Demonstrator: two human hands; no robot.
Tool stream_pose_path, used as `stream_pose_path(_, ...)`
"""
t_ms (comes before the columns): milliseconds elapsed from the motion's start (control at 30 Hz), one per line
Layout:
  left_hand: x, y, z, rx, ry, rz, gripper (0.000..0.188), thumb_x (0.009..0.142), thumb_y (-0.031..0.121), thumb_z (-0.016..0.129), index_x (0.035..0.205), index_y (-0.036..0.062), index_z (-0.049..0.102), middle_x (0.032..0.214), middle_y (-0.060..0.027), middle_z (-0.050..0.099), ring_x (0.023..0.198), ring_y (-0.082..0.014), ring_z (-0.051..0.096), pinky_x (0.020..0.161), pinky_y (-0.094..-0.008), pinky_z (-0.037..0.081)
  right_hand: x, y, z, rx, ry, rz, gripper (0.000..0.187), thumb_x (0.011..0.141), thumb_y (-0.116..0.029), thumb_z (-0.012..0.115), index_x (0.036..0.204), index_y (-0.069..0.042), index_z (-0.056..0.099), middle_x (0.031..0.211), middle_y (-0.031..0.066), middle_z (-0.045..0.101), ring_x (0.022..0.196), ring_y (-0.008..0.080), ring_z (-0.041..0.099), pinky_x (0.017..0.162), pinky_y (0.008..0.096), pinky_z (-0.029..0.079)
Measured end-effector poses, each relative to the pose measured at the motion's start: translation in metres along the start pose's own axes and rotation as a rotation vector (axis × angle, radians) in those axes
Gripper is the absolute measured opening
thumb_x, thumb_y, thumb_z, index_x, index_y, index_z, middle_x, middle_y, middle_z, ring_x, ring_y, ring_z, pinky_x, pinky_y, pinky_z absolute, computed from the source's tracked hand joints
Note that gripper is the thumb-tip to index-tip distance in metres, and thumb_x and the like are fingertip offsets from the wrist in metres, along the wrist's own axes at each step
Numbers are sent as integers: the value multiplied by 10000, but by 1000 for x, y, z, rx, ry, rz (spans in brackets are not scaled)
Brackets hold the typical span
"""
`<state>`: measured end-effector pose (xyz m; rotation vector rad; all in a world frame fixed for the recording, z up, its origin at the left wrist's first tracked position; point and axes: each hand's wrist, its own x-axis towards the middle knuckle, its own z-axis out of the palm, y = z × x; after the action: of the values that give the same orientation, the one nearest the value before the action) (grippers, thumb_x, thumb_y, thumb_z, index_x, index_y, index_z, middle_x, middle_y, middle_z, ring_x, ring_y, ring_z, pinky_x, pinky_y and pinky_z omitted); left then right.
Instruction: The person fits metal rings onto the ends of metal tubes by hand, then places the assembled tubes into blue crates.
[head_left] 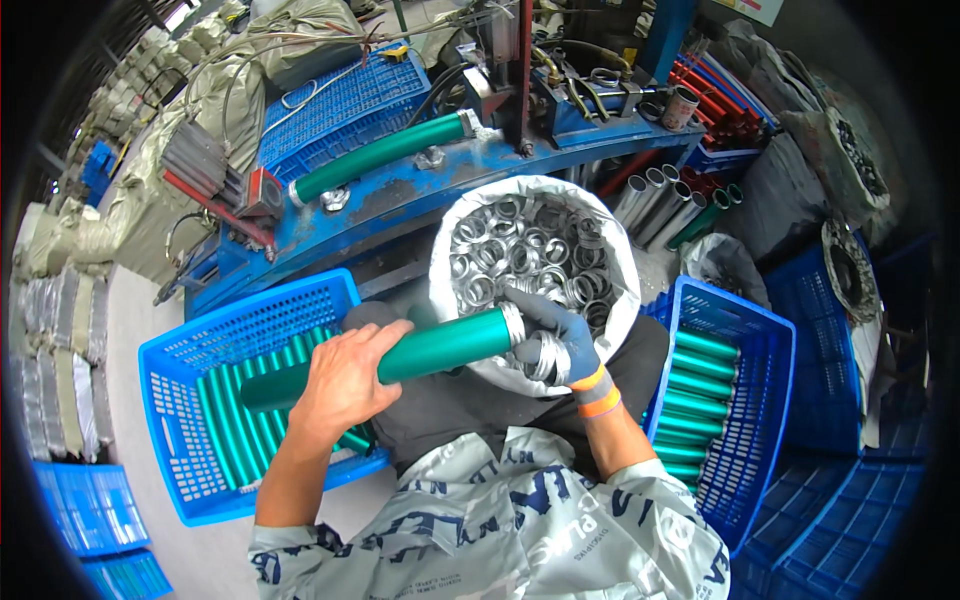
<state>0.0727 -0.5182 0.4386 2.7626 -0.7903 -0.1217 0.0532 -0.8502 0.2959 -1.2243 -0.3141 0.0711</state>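
My bare left hand (345,380) wraps over a shiny green tube (455,343), held slanting across my lap. A silver metal ring (513,324) sits at the tube's right end. My right hand (568,335), in a grey-blue glove with an orange cuff, has its fingers curled at that end. Several loose metal rings (545,358) are gripped in its palm. Right behind the hand stands a white sack (618,235) with its rim rolled open, full of similar rings (520,255).
Blue crates with green tubes flank me, one left (160,400) and one right (770,400). Ahead is a blue metal bench (400,190), where another green tube (385,157) rests between fixtures. Silver tubes (655,195) stand beyond the sack. Pliers (585,95) lie on the bench.
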Motion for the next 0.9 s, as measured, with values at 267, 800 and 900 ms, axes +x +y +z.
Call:
stream_pose_path(267, -1, -2, 21, -58, 83, -60, 770, 720, 118, 822, 1478, 126, 687, 1118, -145, 762, 1041, -388, 749, 920, -489, 605, 10, -13, -7, 84, -69, 64, 736, 1048, -153, 826, 1683, 40, 510, 1446, 105, 727, 1156, 130, 712, 970, 306, 592)
stream_pose_path(800, -25, -49, 78, -1940, 745, -330, 440, 1167, 401, 660, 1429, 47, 646, 1405, -208, 740, 1287, -337, 746, 1107, -517, 639, -15, 43, -16, 862, 297, 337, 488, 1143, -403, 679, 1503, -76, 649, 1357, 88, 737, 1198, 279, 783, 1041, 468, 667)
stream_pose_path(900, -25, -39, 91, -1956, 751, -375, 443, 1160, 405, 673, 1430, 54, 653, 1415, -185, 743, 1298, -320, 745, 1109, -512, 638, -12, 34, -8, 640, 168, 135, 532, 1023, -269, 797, 1489, -56, 656, 1348, 83, 746, 1238, 213, 748, 1094, 444, 645)
